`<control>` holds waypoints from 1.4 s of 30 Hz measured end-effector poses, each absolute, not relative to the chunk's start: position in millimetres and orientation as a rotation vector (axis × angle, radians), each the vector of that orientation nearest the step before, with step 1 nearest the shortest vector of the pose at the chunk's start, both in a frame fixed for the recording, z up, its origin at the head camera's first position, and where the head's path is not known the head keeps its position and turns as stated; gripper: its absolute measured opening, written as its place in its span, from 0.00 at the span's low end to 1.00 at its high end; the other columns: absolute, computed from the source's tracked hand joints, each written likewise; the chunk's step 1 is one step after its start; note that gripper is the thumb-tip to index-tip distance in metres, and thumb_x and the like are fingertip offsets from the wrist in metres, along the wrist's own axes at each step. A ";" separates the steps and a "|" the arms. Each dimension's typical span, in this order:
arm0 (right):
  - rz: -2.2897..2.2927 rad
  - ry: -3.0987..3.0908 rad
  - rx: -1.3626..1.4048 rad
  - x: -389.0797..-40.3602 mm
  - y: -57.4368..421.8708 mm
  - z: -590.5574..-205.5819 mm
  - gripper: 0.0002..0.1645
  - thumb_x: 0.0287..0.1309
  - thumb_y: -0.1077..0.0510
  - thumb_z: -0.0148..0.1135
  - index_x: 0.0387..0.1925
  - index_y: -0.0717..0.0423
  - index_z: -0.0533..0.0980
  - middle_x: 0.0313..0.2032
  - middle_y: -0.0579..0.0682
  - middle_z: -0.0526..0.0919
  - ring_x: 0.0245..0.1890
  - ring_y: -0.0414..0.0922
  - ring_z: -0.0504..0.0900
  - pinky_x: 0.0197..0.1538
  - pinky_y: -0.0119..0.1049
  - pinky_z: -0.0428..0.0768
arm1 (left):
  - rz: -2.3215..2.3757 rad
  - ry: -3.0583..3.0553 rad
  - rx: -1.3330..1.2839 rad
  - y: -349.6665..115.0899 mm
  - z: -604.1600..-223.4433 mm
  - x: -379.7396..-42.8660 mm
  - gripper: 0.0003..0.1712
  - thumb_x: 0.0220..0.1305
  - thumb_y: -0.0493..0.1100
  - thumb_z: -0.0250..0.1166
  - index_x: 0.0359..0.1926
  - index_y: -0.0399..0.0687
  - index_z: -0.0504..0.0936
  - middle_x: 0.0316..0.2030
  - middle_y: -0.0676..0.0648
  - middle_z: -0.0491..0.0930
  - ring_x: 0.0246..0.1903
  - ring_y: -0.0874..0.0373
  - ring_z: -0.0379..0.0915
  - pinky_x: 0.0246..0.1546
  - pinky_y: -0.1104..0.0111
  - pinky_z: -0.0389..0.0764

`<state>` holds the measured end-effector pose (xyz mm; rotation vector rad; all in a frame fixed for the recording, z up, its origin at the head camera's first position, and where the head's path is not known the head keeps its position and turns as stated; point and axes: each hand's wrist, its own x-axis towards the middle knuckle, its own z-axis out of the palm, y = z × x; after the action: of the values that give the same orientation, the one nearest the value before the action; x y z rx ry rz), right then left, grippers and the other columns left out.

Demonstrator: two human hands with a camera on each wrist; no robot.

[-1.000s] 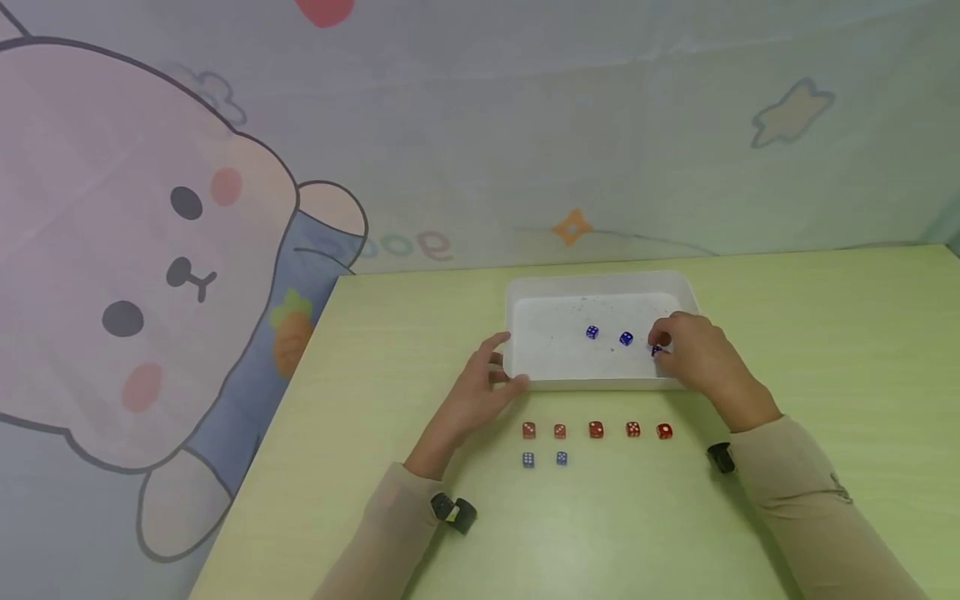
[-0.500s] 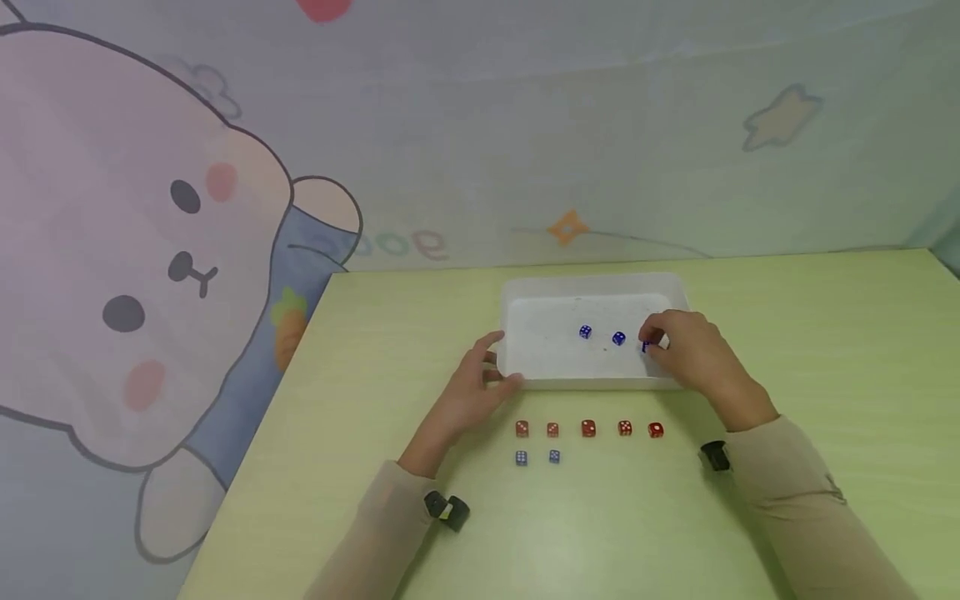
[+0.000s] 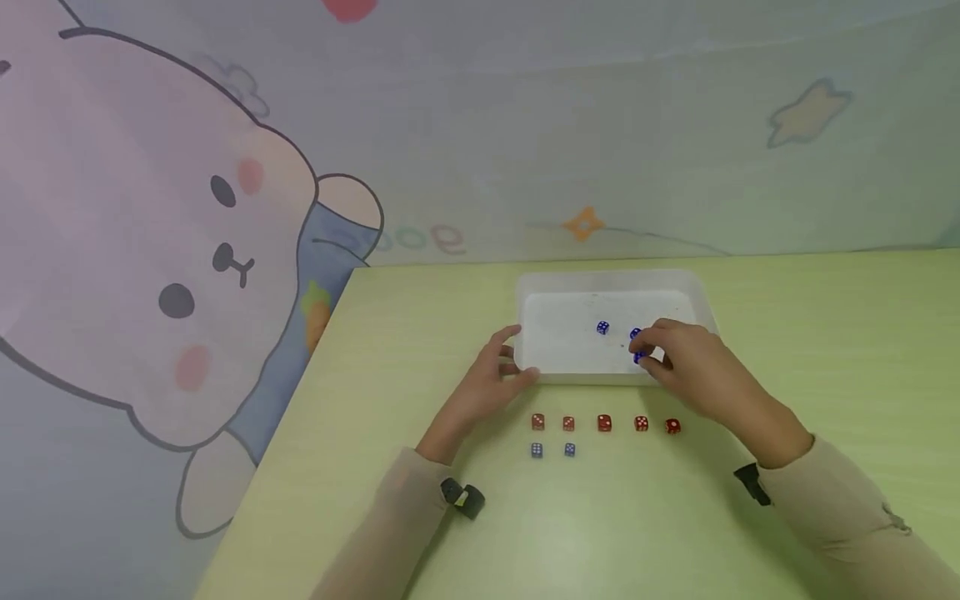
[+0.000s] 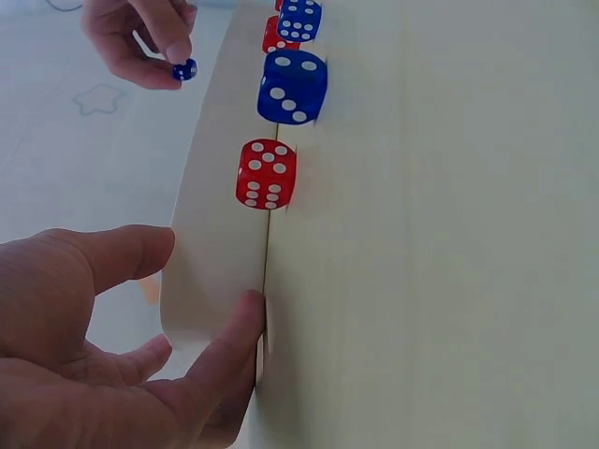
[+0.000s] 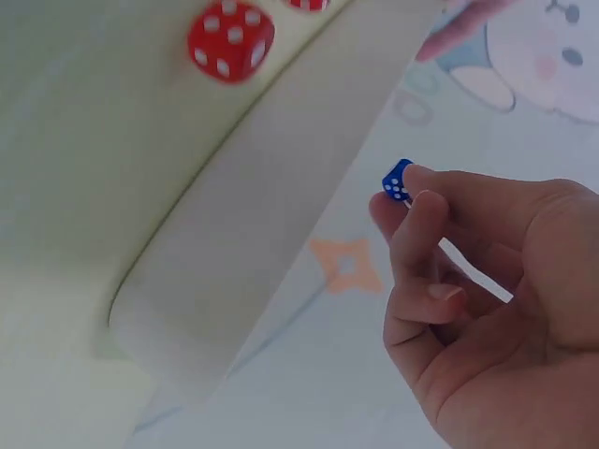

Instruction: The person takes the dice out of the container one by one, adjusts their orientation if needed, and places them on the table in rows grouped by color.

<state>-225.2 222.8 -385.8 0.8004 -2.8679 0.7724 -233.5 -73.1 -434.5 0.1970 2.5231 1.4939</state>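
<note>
In the head view my right hand [image 3: 697, 367] pinches a blue die [image 5: 396, 181] between thumb and fingertips over the front right part of a white tray [image 3: 555, 354]. The right wrist view shows white dots on that die. Two more blue dice lie in the tray: one at its middle [image 3: 603, 327], the other partly behind my right fingers [image 3: 636, 332]. My left hand [image 3: 483, 383] rests against the tray's front left corner with spread fingers, thumb at the front wall, other fingers along the left side.
On the green table [image 3: 637, 533], several red dice [image 3: 604, 423] form a row in front of the tray. Nearer to me are two blue dice, one on the left [image 3: 537, 450] and one beside it [image 3: 570, 450]. A printed cloth [image 3: 480, 150] hangs behind the table.
My right hand has picked the die off the tray floor and moved left and toward the tray's front wall. The left hand has stayed at the corner. The head view has shifted slightly.
</note>
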 end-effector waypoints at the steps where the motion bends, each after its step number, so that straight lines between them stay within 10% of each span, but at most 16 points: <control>1: 0.771 -2.861 0.820 -221.7 222.0 -386.4 0.08 0.65 0.69 0.68 0.45 0.63 0.86 0.42 0.53 0.88 0.33 0.45 0.83 0.39 0.43 0.82 | 1.499 2.517 0.194 -71.7 -434.8 -234.2 0.44 0.75 0.44 0.67 0.83 0.49 0.55 0.66 0.35 0.69 0.65 0.40 0.75 0.65 0.49 0.77; 42: 0.613 -2.848 1.007 -165.4 191.3 -432.3 0.13 0.57 0.66 0.78 0.34 0.44 0.84 0.32 0.36 0.80 0.27 0.34 0.73 0.32 0.33 0.77 | 1.483 2.498 0.181 -64.4 -436.2 -237.7 0.46 0.76 0.45 0.67 0.85 0.53 0.51 0.63 0.36 0.74 0.66 0.40 0.74 0.66 0.46 0.74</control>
<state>-165.4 191.3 -432.3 1.0069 -2.8481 0.6134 -237.7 -64.4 -436.2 0.1813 2.4977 1.4829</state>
